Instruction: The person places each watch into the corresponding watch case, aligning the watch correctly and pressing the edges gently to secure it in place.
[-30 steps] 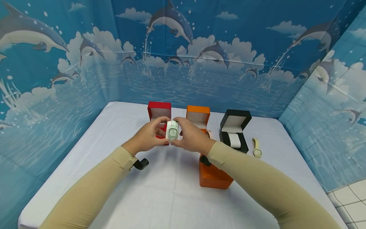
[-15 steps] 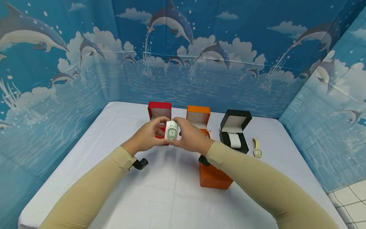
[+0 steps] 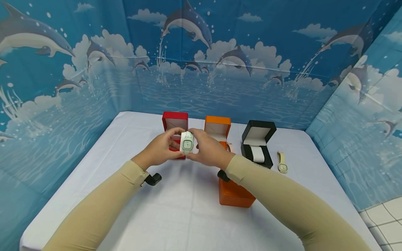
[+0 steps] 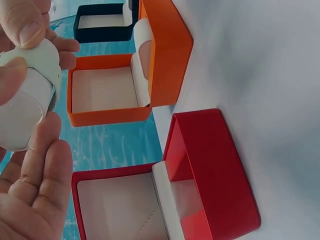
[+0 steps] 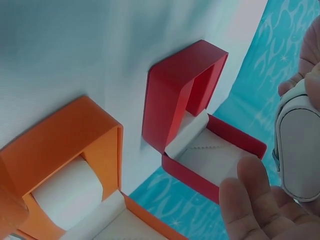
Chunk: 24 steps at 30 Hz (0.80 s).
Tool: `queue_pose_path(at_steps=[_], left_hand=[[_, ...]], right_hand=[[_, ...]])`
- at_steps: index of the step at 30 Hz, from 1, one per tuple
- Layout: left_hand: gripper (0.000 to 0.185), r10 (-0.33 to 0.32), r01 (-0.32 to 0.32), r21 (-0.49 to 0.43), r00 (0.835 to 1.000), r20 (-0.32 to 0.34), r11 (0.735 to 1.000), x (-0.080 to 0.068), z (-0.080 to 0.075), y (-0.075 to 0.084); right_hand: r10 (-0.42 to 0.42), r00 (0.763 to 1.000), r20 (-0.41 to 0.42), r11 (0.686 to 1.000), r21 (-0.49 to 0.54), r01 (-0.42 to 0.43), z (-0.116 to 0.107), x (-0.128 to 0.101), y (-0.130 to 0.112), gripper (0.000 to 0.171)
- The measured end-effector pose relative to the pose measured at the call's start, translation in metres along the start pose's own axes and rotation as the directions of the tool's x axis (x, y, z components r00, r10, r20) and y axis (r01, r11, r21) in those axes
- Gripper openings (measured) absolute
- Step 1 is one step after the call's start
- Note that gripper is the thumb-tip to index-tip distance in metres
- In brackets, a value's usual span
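A pale green watch (image 3: 187, 144) with a squarish face is wrapped round a white cushion (image 5: 300, 150). My left hand (image 3: 159, 149) holds it from the left side, thumb below and forefinger above. From the right, my right hand (image 3: 209, 147) grips it the same way. In the left wrist view, a thumb presses on the pale strap (image 4: 42, 57). Just behind the hands stands a red watch box (image 3: 175, 115) with its lid raised; in the right wrist view its base (image 5: 172, 95) shows a hollow with no cushion.
To the right stand an orange watch box (image 3: 217, 120), lid raised and partly hidden, and a black watch box (image 3: 259, 128) with a white cushion. A yellowish watch (image 3: 282, 164) lies beside it. Under my right forearm is another orange box (image 3: 236, 196). White cloth (image 3: 176, 216) covers the table.
Both hands have shifted slightly left with the watch and cushion between them. The boxes and the yellowish watch have stayed in place.
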<state>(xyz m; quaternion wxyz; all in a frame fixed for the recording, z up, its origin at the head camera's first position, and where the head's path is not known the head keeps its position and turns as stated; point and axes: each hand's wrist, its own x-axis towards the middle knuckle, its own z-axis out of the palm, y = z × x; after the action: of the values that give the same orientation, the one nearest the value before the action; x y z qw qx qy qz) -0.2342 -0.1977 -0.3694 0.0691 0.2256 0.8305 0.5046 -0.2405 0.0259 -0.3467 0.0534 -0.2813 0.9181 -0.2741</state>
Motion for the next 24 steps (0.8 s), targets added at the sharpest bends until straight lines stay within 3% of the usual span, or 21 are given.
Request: queue_pose_path(at_steps=[24], left_hand=[[0.071,-0.01,0.01,0.058,1.0,-0.009,0.998,-0.0009,-0.0054,-0.002]], right_hand=[[-0.038,0.999,-0.008,0.999,-0.016,0.038,0.0027,0.0048,0.0015,0.081]])
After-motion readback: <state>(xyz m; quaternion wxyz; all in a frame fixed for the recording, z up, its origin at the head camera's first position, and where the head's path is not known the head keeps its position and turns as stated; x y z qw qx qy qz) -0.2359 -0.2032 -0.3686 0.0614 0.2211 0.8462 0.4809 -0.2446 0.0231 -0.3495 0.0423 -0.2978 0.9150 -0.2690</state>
